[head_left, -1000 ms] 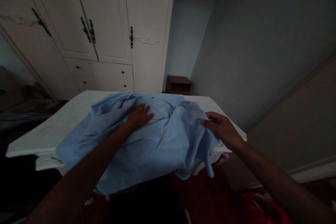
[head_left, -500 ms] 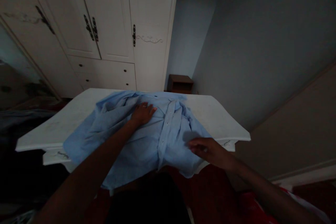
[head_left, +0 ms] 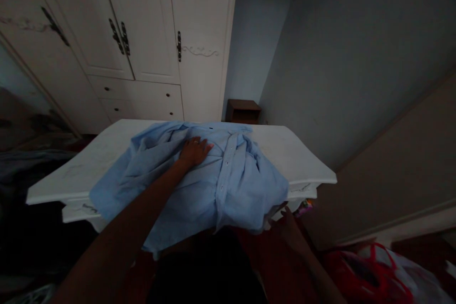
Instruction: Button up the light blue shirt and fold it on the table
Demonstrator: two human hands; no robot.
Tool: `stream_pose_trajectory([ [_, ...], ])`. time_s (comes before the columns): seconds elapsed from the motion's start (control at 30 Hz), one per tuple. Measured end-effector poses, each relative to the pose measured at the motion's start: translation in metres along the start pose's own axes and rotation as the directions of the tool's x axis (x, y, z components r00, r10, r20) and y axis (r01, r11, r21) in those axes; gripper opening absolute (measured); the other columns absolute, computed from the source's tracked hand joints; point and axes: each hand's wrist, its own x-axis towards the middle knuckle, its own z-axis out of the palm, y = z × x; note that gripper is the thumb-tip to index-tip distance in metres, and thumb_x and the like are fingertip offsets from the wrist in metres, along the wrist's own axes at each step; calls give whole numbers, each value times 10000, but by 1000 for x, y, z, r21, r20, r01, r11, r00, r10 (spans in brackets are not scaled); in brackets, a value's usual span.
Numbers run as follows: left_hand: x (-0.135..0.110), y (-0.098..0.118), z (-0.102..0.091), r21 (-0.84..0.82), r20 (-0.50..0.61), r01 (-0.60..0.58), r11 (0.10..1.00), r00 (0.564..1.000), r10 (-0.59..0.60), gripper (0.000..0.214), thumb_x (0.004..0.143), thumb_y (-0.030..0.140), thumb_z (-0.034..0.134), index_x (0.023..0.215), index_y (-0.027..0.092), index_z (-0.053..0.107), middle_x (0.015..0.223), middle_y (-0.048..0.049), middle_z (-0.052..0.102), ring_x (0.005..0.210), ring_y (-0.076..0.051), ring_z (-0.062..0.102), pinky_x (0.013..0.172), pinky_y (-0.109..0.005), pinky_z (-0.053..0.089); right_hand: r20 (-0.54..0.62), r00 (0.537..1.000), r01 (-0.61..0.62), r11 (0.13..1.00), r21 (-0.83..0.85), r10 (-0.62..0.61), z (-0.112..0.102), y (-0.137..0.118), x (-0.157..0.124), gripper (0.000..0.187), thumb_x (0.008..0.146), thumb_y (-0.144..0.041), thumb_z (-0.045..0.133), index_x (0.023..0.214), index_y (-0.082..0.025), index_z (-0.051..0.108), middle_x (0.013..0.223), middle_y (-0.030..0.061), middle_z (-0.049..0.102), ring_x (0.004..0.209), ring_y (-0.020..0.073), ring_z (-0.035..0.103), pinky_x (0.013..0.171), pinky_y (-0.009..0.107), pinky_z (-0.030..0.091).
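A light blue buttoned shirt (head_left: 199, 190) lies spread and creased across a white table (head_left: 302, 156), its lower edge hanging over the front. My left hand (head_left: 194, 151) rests flat on the upper middle of the shirt, fingers stretched out, a ring on one finger. Low at the front right, my right hand (head_left: 289, 228) is beside the shirt's hanging corner, just below the table's edge. Its fingers look apart in the dim light; whether they touch the cloth I cannot tell.
A white wardrobe (head_left: 203, 14) stands behind the table, with a small brown cabinet (head_left: 244, 110) by the wall. Red and white bags (head_left: 377, 270) sit on the floor at the right. Dark fabric (head_left: 21, 171) is piled at the left.
My right hand has dropped from above the shirt's right side to below the table's front edge. My left hand stays on the shirt. The view has shifted slightly.
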Motion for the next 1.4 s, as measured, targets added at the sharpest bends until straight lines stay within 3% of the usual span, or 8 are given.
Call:
stream_pose_trajectory([
  [0.23, 2, -2, -1, 5, 27, -1, 1000, 1000, 1, 634, 959, 554, 169, 1359, 171, 477, 1426, -177, 460, 1337, -310, 399, 1072, -481, 313, 152, 988, 24, 994, 107, -40, -7, -20, 21, 333, 723, -513, 533, 714, -186, 596, 613, 7, 601, 499, 155, 554, 509, 290, 464],
  [0.47, 4, -2, 3, -7, 31, 4, 1000, 1000, -3, 636, 957, 552, 185, 1372, 167, 475, 1443, -175, 442, 1348, -310, 386, 1088, -479, 294, 1, 999, 51, 990, 134, -52, -45, -3, 41, 436, 597, -457, 694, 948, -217, 597, 966, 89, 687, 910, 275, 665, 767, 411, 538],
  [0.77, 4, -4, 1, -23, 47, 9, 1000, 999, -8, 617, 954, 545, 212, 1377, 174, 463, 1450, -163, 438, 1347, -301, 384, 1083, -459, 296, 159, 982, 89, 993, 83, -101, 4, 6, 27, 391, 604, -583, 654, 828, -264, 687, 875, 71, 749, 933, 371, 663, 828, 508, 507],
  [0.9, 3, -3, 0, -23, 42, 3, 1000, 999, -2, 610, 950, 544, 219, 1372, 180, 467, 1446, -163, 442, 1343, -300, 388, 1081, -460, 294, 223, 975, 48, 994, -98, -25, -39, -34, 22, 390, 616, -550, 665, 784, -201, 714, 856, 105, 745, 893, 346, 677, 765, 437, 528],
  [1.07, 2, -2, 1, -21, 31, 5, 1000, 1000, -5, 594, 949, 535, 235, 1369, 184, 469, 1445, -158, 445, 1351, -295, 377, 1083, -450, 285, -70, 997, 14, 982, -187, -27, -144, -131, 39, 414, 673, -571, 641, 785, -177, 702, 664, 68, 699, 566, 240, 629, 535, 335, 483],
  [1.17, 3, -3, 1, -9, 33, 4, 1000, 999, -4, 599, 945, 546, 238, 1377, 195, 460, 1445, -149, 446, 1355, -284, 374, 1085, -437, 283, -301, 915, 124, 896, -425, -269, -189, -194, 67, 328, 737, -488, 639, 766, -166, 694, 662, 64, 676, 572, 190, 590, 523, 281, 417],
  [1.33, 4, -3, 1, -19, 49, 8, 1000, 999, -7, 620, 943, 543, 232, 1397, 178, 445, 1456, -170, 427, 1357, -300, 372, 1085, -449, 288, -302, 750, 200, 637, -744, -589, -201, -255, 141, 323, 829, -397, 624, 982, -122, 699, 961, 154, 712, 820, 197, 614, 692, 289, 415],
  [1.4, 4, -3, 1, -33, 46, 15, 999, 999, -13, 615, 943, 541, 245, 1397, 177, 446, 1464, -173, 417, 1361, -310, 367, 1087, -466, 285, -221, 768, 192, 545, -816, -601, -186, -257, 169, 310, 869, -335, 567, 1065, -123, 681, 1042, 172, 699, 897, 221, 619, 761, 319, 429],
])
